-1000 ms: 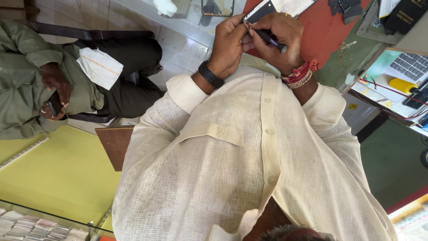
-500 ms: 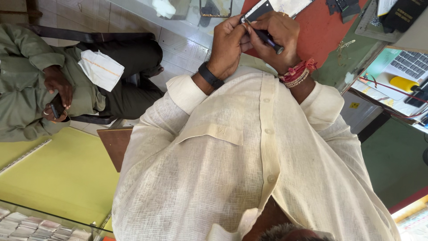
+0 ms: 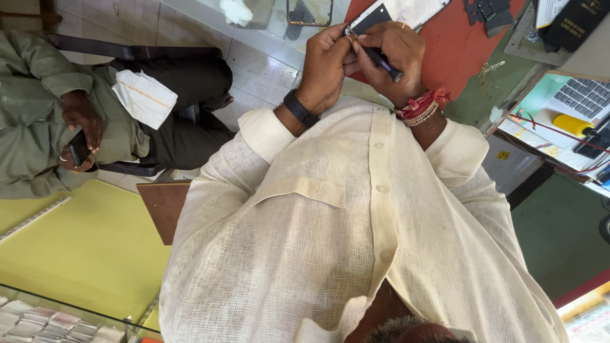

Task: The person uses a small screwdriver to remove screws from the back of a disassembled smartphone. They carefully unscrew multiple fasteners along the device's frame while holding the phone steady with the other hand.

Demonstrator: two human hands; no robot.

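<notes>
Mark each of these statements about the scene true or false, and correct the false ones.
1. The right hand grips a dark slim tool. True.
2. The left hand lies flat on the mat. False: its fingers pinch the corner of a flat device.
3. A black band is on the left wrist. True.
4. The seated person at the side holds a cup. False: that person holds a dark phone.
5. The mat is blue. False: it is red-orange.
</notes>
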